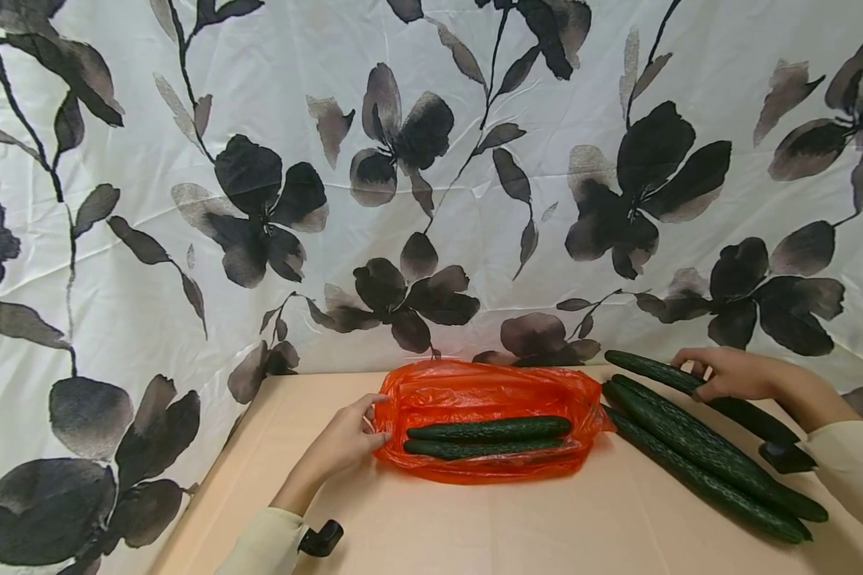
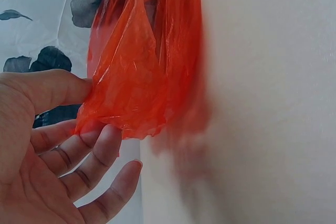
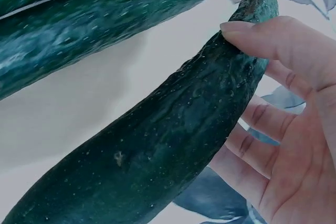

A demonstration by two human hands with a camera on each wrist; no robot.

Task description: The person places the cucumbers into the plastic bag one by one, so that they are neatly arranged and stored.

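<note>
A red plastic bag (image 1: pixel 489 471) lies on the table with its mouth spread, and two dark green cucumbers (image 1: pixel 487 429) rest side by side in it. At the bag's left end my left hand (image 1: pixel 350 438) holds the thin plastic between thumb and fingers, as the left wrist view shows close up. To the right of the bag, my right hand (image 1: pixel 735 374) grips a long cucumber (image 3: pixel 152 129), thumb on one side and fingers on the other. Two more cucumbers (image 1: pixel 712 447) lie slanting on the table just below it, their upper ends near the bag's right edge.
The pale table (image 1: pixel 532 527) ends at the back against a white cloth (image 1: pixel 518 239) printed with dark flowers. A black wrist device (image 1: pixel 321 538) sits on the left sleeve, another (image 1: pixel 787 458) by the right sleeve.
</note>
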